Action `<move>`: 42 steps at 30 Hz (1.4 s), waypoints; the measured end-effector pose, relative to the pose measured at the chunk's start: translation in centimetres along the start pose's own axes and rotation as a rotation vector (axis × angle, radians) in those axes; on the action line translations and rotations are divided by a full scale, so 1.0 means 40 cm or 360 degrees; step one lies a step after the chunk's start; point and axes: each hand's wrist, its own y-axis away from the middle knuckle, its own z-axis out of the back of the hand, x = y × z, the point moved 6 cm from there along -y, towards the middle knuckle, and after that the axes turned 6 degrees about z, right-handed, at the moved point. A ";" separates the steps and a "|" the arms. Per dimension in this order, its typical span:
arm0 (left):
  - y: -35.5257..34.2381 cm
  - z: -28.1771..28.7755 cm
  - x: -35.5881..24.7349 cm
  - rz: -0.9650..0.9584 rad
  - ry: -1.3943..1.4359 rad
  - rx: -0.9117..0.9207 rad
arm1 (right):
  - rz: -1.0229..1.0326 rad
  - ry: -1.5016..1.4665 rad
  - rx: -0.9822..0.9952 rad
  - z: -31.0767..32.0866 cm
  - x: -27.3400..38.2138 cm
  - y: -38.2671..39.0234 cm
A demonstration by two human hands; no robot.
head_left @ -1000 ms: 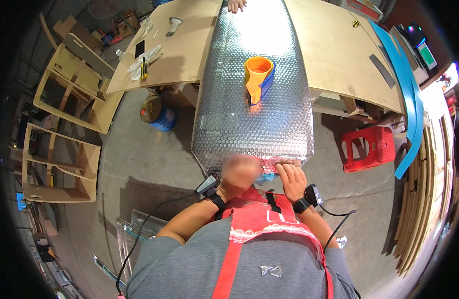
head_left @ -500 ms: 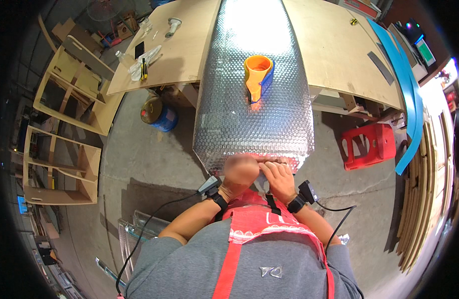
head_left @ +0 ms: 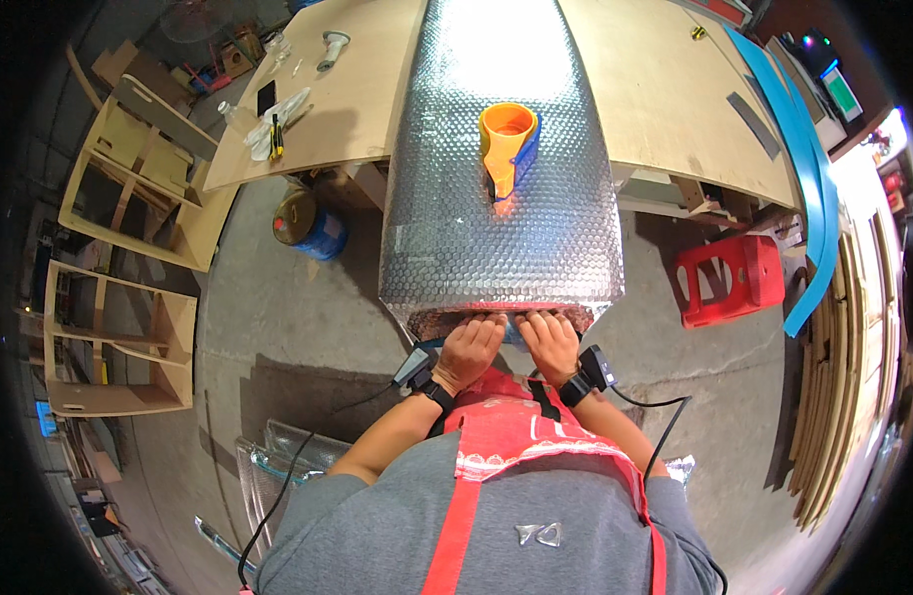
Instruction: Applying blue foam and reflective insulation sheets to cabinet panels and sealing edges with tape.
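Observation:
A long board-like bundle wrapped in silver foil bubble wrap [head_left: 501,243] runs away from me, its near end folded down in front of my body. My left hand [head_left: 470,349] and my right hand [head_left: 549,342] are side by side at that near edge, fingers bent and pressed together over the foil. The fingertips and undersides of the hands are hidden. On top of the wrap, beyond my hands, stands an orange-and-blue tape dispenser [head_left: 508,149].
Plywood tabletops [head_left: 347,99] flank the bundle, with a yellow-black utility knife [head_left: 277,137] on the left one. A blue drum [head_left: 313,228] and a red plastic stool [head_left: 731,281] stand on the floor. Blue strips [head_left: 789,188] hang at the right, wooden cabinet frames [head_left: 129,337] at the left.
My left hand, blurred before near the foil's edge, has moved slightly left and down and is now clear. My right hand stays at the edge, with its fingers less angled to the left.

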 end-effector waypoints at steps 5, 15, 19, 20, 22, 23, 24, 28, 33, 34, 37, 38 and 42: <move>-0.021 0.011 0.010 0.0107 0.0017 -0.0041 | -0.0037 -0.0158 0.0019 0.030 -0.004 -0.029; -0.062 0.012 0.030 0.0215 0.0278 0.0096 | 0.0008 -0.0503 0.0178 0.042 -0.072 -0.015; -0.058 0.021 0.032 0.0216 0.0269 0.0133 | -0.0052 -0.0223 0.0035 0.088 -0.107 0.050; -0.055 0.019 0.032 0.0214 0.0261 0.0135 | -0.0017 -0.0118 -0.0012 0.099 -0.108 0.052; -0.056 0.017 0.032 0.0233 0.0279 0.0156 | -0.0005 0.0010 -0.0106 0.105 -0.113 0.054; -0.057 0.015 0.032 0.0255 0.0292 0.0177 | -0.0021 -0.0001 -0.0088 0.102 -0.118 0.055; -0.058 0.016 0.032 0.0251 0.0295 0.0183 | -0.0042 -0.0015 -0.0069 0.100 -0.118 0.056; -0.058 0.018 0.032 0.0227 0.0259 0.0158 | -0.0099 0.0038 -0.0008 0.070 -0.129 0.061; -0.058 0.021 0.036 0.0220 0.0226 0.0180 | 0.0160 -0.0049 0.0039 0.070 -0.149 0.074; -0.057 0.021 0.038 0.0226 0.0240 0.0173 | 0.0161 -0.0046 0.0040 0.076 -0.157 0.075; -0.058 0.020 0.040 0.0238 0.0263 0.0158 | 0.0180 -0.0119 0.0093 0.089 -0.167 0.073; -0.060 0.020 0.040 0.0241 0.0273 0.0152 | 0.0122 -0.0136 0.0109 0.088 -0.172 0.072; -0.056 0.019 0.042 0.0289 0.0301 0.0130 | 0.0019 -0.0285 0.0178 0.095 -0.189 0.055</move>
